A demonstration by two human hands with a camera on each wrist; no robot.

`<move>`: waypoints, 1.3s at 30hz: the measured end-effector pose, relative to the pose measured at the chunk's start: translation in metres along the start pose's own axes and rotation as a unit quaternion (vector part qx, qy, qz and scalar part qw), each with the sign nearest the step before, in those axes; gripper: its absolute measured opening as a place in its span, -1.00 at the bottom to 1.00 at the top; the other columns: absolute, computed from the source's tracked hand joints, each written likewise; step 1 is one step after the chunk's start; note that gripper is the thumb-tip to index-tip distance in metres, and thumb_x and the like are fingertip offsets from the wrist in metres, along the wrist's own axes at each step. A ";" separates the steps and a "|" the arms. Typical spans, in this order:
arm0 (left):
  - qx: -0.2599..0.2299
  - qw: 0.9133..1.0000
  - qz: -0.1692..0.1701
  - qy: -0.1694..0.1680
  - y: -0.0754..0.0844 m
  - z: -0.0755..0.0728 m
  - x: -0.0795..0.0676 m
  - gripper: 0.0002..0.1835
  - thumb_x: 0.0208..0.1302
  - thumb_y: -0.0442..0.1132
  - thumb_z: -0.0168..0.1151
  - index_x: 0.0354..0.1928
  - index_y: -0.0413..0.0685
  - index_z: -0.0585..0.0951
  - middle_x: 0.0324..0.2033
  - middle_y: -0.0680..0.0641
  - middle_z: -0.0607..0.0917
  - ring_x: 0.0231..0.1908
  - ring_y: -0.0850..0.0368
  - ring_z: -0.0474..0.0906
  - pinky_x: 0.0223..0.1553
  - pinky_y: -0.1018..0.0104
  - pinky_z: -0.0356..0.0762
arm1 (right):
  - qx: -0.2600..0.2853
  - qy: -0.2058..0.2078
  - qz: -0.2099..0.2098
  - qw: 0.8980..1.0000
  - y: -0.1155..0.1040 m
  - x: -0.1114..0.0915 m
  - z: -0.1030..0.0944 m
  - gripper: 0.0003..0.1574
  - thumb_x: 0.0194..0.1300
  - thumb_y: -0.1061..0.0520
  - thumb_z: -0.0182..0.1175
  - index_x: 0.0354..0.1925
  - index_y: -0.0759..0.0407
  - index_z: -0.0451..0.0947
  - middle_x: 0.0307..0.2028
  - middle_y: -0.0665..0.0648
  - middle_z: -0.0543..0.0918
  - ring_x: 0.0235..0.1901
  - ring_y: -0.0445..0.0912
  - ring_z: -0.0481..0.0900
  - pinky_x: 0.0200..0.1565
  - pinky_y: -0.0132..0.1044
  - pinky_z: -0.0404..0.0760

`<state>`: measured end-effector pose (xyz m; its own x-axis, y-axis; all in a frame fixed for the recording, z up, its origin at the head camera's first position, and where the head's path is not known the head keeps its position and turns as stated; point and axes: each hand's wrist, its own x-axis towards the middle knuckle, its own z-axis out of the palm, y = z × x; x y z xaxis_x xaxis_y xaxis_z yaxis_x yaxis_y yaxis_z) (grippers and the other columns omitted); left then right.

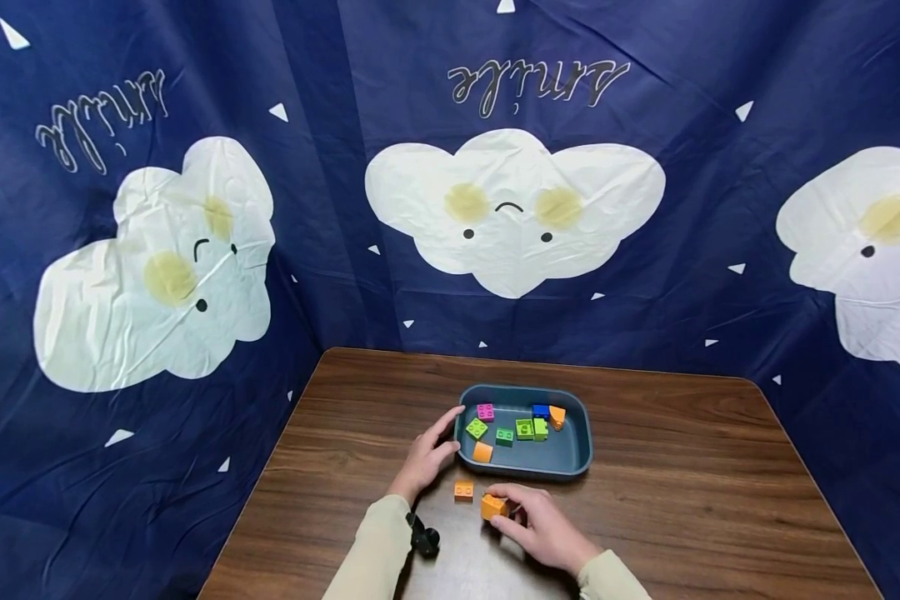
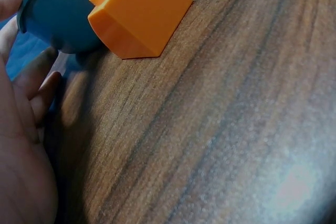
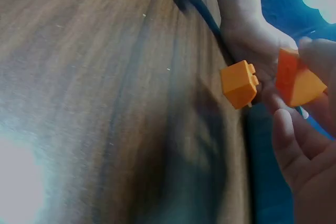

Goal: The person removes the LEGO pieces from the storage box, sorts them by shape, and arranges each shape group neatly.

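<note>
My right hand [image 1: 543, 529] pinches an orange toy brick [image 1: 493, 507] between thumb and fingers, just above the table. In the right wrist view the held brick [image 3: 296, 80] shows a slanted side, partly hidden by the fingers. My left hand [image 1: 422, 457] touches the left end of a dark teal tray [image 1: 525, 477] with spread, fairly straight fingers. A second orange brick [image 1: 463, 490], studded and with a sloped face, lies on the table before the tray, apart from both hands. It stands large in the left wrist view, where the left hand [image 2: 21, 124] meets the tray's rim.
Inside the tray lie a pink brick [image 1: 485, 412], several green ones, such as a lime brick [image 1: 476, 428], a blue brick [image 1: 542, 411] and orange bricks [image 1: 483, 452]. Dark blue cloth [image 1: 330, 250] with cloud prints hangs behind the wooden table [image 1: 667, 467].
</note>
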<state>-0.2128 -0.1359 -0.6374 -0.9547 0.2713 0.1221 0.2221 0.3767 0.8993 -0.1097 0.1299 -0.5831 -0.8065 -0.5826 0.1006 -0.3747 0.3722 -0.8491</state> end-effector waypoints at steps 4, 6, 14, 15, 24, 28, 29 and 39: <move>-0.004 1.000 -0.007 -0.002 0.001 0.000 -0.001 -0.29 0.44 -0.23 0.18 0.55 0.53 0.37 0.52 0.08 0.41 0.54 0.04 0.28 0.53 -0.21 0.14 | 0.002 0.026 0.013 1.000 0.002 -0.003 0.005 -0.58 0.55 -0.02 0.23 0.25 0.10 0.65 0.03 -0.07 0.71 -0.17 -0.30 0.62 -0.12 -0.35 0.67; -0.003 1.000 -0.007 -0.002 0.002 0.000 -0.001 -0.29 0.44 -0.23 0.18 0.55 0.52 0.37 0.52 0.07 0.41 0.54 0.02 0.27 0.53 -0.22 0.14 | -0.001 0.047 0.007 0.999 0.004 -0.004 0.008 -0.61 0.54 -0.01 0.25 0.23 0.06 0.67 0.07 -0.06 0.68 -0.12 -0.29 0.63 -0.09 -0.33 0.70; -0.004 1.000 -0.002 0.001 0.003 0.000 0.000 -0.30 0.43 -0.21 0.17 0.56 0.49 0.36 0.54 0.09 0.39 0.55 -0.02 0.26 0.53 -0.26 0.12 | -0.041 0.157 -0.016 0.987 0.015 -0.007 0.021 -0.66 0.40 0.09 0.40 0.12 0.03 0.74 0.00 -0.17 0.68 -0.04 -0.26 0.66 -0.02 -0.30 0.72; -0.004 1.000 -0.003 0.001 0.003 0.000 0.000 -0.29 0.43 -0.21 0.17 0.56 0.50 0.36 0.54 0.10 0.38 0.55 -0.02 0.26 0.53 -0.26 0.12 | -0.047 0.169 -0.019 0.984 0.016 -0.007 0.023 -0.66 0.38 0.10 0.42 0.11 0.05 0.74 0.00 -0.18 0.69 -0.02 -0.25 0.67 0.00 -0.29 0.72; -0.005 1.000 -0.003 -0.002 0.002 0.001 0.001 -0.30 0.44 -0.22 0.17 0.56 0.48 0.37 0.54 0.07 0.39 0.54 -0.04 0.27 0.53 -0.24 0.14 | -0.074 0.211 -0.005 0.975 0.026 -0.002 0.034 -0.62 0.28 0.18 0.48 0.08 0.12 0.77 -0.03 -0.13 0.72 -0.08 -0.17 0.71 -0.09 -0.23 0.73; -0.006 1.000 0.000 -0.002 0.003 0.000 0.001 -0.30 0.43 -0.23 0.17 0.56 0.45 0.37 0.54 0.06 0.39 0.54 -0.04 0.27 0.52 -0.24 0.14 | -0.113 0.223 0.026 0.968 0.030 0.000 0.037 -0.62 0.26 0.17 0.50 0.06 0.10 0.78 -0.04 -0.09 0.77 -0.03 -0.19 0.72 0.01 -0.16 0.73; -0.006 1.000 -0.001 -0.003 0.003 0.000 0.001 -0.30 0.43 -0.23 0.17 0.56 0.45 0.37 0.55 0.07 0.38 0.54 -0.04 0.27 0.53 -0.24 0.14 | -0.122 0.225 0.034 0.966 0.031 0.000 0.038 -0.62 0.26 0.16 0.50 0.06 0.09 0.79 -0.04 -0.09 0.78 -0.02 -0.19 0.73 0.01 -0.14 0.73; -0.016 1.000 -0.010 -0.002 0.004 0.000 0.000 -0.30 0.44 -0.24 0.17 0.56 0.46 0.38 0.54 0.10 0.38 0.55 -0.02 0.27 0.53 -0.26 0.11 | -0.140 0.225 0.068 0.962 0.034 0.008 0.042 -0.63 0.25 0.12 0.52 0.04 0.09 0.80 -0.04 -0.03 0.80 -0.02 -0.12 0.74 0.03 -0.08 0.72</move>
<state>-0.2116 -0.1339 -0.6336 -0.9579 0.2683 0.1026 0.1969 0.3530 0.9147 -0.1097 0.1077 -0.6329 -0.9493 -0.1664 0.2668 -0.3099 0.6396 -0.7034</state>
